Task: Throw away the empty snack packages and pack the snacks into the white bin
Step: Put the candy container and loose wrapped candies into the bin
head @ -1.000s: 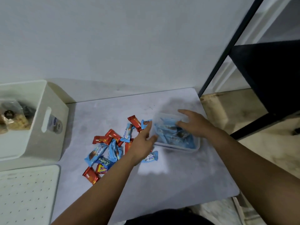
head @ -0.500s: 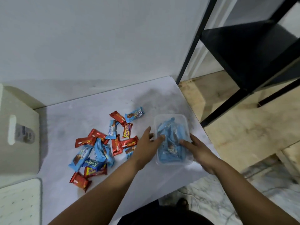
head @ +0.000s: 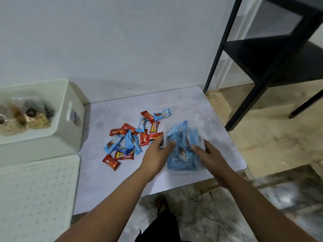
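Note:
A clear plastic container full of blue wrappers sits near the table's front right corner. My left hand grips its left rim, thumb inside. My right hand holds its right side, fingers on the blue wrappers. A heap of red and blue snack packets lies loose on the table just left of the container. The white bin stands at the left, with several bagged snacks inside.
A white perforated lid lies in front of the bin. The grey table ends just right of the container. A black metal shelf frame stands on the floor to the right. My foot shows below the table edge.
The container has been pulled from the back right of the table toward the front edge. Both hands have closed onto its sides. The camera view swung, bringing the white bin back into sight.

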